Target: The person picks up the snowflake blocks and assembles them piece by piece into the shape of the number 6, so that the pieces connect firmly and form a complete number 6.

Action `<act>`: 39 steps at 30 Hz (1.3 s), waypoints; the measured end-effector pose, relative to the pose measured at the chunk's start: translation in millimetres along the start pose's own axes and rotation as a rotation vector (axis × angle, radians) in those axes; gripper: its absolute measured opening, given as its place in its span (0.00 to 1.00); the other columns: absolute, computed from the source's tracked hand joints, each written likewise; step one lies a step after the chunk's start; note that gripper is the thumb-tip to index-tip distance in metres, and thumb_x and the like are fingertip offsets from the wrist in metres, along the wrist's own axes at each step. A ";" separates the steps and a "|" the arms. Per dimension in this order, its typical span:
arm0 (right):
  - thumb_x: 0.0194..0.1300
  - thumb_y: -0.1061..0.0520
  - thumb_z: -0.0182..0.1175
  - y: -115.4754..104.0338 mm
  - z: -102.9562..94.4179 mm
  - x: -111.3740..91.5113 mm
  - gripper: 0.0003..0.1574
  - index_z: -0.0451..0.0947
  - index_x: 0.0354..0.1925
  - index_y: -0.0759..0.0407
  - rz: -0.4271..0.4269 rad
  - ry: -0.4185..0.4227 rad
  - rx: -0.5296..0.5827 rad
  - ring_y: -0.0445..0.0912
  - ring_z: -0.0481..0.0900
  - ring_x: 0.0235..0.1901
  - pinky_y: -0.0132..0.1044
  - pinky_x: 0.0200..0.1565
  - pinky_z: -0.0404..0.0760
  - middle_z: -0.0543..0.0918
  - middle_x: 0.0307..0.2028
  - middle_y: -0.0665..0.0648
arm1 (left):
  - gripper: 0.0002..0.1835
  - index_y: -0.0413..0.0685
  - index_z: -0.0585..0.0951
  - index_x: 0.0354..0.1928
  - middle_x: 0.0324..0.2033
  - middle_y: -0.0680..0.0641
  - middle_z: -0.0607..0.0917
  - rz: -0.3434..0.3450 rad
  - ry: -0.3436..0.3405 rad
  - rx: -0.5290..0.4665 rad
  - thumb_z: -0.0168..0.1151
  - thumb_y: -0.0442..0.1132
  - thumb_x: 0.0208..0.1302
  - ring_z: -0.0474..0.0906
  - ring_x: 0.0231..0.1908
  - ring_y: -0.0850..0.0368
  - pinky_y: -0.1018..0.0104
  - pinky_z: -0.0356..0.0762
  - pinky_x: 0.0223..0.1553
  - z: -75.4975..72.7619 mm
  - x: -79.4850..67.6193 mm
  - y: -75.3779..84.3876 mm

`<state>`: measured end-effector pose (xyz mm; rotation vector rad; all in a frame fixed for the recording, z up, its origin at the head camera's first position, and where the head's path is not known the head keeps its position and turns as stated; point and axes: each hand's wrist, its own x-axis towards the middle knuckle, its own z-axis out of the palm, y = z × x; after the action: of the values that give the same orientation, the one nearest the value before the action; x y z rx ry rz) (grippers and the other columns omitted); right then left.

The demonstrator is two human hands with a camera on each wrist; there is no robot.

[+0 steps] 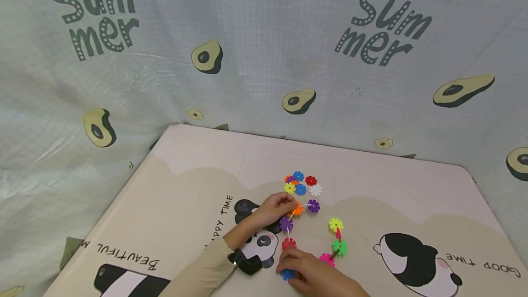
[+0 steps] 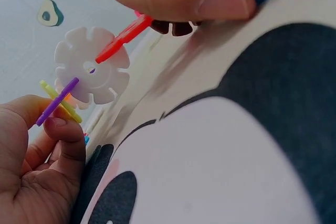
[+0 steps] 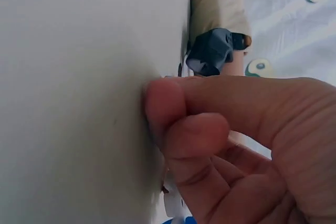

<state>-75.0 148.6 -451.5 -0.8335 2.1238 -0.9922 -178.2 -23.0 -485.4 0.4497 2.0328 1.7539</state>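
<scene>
A chain of interlocked plastic snowflake discs curves over the panda-print table cover. In the head view my left hand (image 1: 275, 210) pinches the edge of an orange snowflake disc (image 1: 299, 209) in the chain. A purple disc (image 2: 59, 100) and a yellow disc (image 2: 69, 109) cross close to those fingertips, and a white disc (image 2: 90, 66) follows. My right hand (image 1: 307, 269), lower down, grips a blue disc (image 1: 287, 275) between thumb and fingers, just below a red disc (image 1: 289, 244). Fingers hide part of the blue disc; in the right wrist view thumb and fingertip (image 3: 197, 136) meet.
Loose discs lie beyond the left hand, among them a red one (image 1: 311, 181) and a white one (image 1: 315, 190). The chain's right side has yellow (image 1: 336, 225), green (image 1: 340, 247) and pink discs (image 1: 327, 260). A printed curtain (image 1: 255, 35) hangs behind the table.
</scene>
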 end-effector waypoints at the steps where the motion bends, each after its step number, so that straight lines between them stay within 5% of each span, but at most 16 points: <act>1: 0.65 0.59 0.64 -0.4 0.4 0.3 0.14 0.82 0.49 0.49 0.011 0.004 0.002 0.37 0.73 0.50 0.30 0.49 0.78 0.75 0.49 0.44 | 0.13 0.33 0.77 0.46 0.29 0.52 0.77 0.001 -0.001 0.003 0.54 0.39 0.73 0.71 0.27 0.64 0.77 0.71 0.31 -0.1 0.0 0.4; 12: 0.61 0.57 0.68 -3.9 -1.1 0.2 0.15 0.83 0.47 0.49 0.115 0.014 0.000 0.34 0.71 0.42 0.30 0.43 0.80 0.75 0.42 0.44 | 0.13 0.33 0.77 0.47 0.29 0.53 0.78 -0.001 0.007 0.009 0.54 0.39 0.73 0.72 0.27 0.63 0.77 0.72 0.32 0.2 -0.4 -3.5; 20: 0.63 0.56 0.66 -1.4 -5.5 -7.1 0.04 0.85 0.38 0.53 0.060 0.021 0.196 0.34 0.74 0.29 0.25 0.34 0.76 0.76 0.30 0.42 | 0.12 0.34 0.74 0.47 0.34 0.48 0.83 -0.028 -0.019 -0.045 0.57 0.37 0.70 0.69 0.21 0.63 0.76 0.71 0.25 -0.8 -0.7 -2.9; 28: 0.65 0.53 0.65 6.1 -29.1 -15.8 0.06 0.84 0.37 0.55 -0.193 0.236 0.129 0.30 0.70 0.25 0.25 0.25 0.72 0.76 0.26 0.44 | 0.14 0.35 0.74 0.48 0.23 0.54 0.77 -0.071 -0.046 -0.051 0.57 0.39 0.69 0.64 0.17 0.64 0.76 0.64 0.21 -1.9 1.5 0.0; 33: 0.65 0.56 0.64 13.9 -49.5 -21.5 0.06 0.83 0.36 0.59 -0.192 0.318 0.172 0.33 0.70 0.23 0.27 0.24 0.72 0.78 0.24 0.50 | 0.15 0.37 0.81 0.47 0.19 0.55 0.75 -0.092 -0.055 -0.006 0.60 0.43 0.69 0.63 0.16 0.64 0.75 0.60 0.18 -2.1 1.7 2.3; 39: 0.68 0.60 0.60 32.4 -69.3 -23.1 0.07 0.81 0.38 0.65 -0.130 0.359 0.240 0.38 0.72 0.19 0.29 0.22 0.74 0.78 0.22 0.57 | 0.14 0.44 0.88 0.44 0.29 0.54 0.85 -0.112 -0.066 0.100 0.62 0.46 0.67 0.69 0.23 0.64 0.74 0.63 0.23 -0.4 0.8 8.2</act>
<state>-122.6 210.9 -436.2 -0.7216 2.2006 -1.5281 -179.3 -21.6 -477.3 0.4104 2.0641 1.5570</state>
